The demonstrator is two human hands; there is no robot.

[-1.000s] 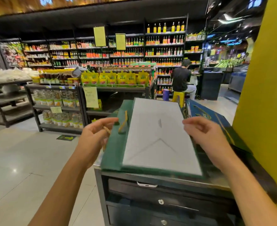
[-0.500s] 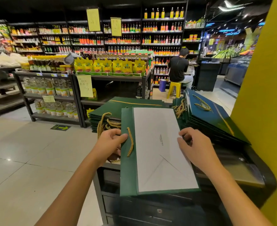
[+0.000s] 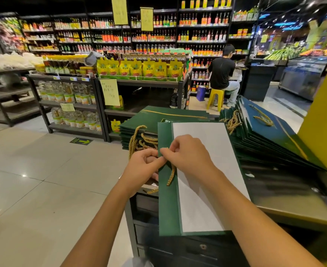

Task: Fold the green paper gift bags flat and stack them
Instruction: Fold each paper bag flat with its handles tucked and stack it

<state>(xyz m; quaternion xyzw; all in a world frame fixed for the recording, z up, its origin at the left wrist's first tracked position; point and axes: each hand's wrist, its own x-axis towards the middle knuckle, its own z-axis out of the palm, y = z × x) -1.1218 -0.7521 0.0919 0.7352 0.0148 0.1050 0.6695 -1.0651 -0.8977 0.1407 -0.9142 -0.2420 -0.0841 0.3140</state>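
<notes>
Supermarket shelves stand behind a dark bench where one flattened green bag lies white side up, overhanging the near edge. The left hand has its grip clamped on the bag's left edge, and the right hand pinches the gold cord handle there. A stack of folded bags lies just behind, and a leaning pile sits to the right.

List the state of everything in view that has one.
bag: folded flat, white side up, overhanging the counter front edge.
cord handle: lying on the bag's green strip.
left hand: grips the bag's left edge.
right hand: pinches the cord handle.
left pile: flat, stacked.
right pile: flat, fanned, slanted.
drawer: shut.
</notes>
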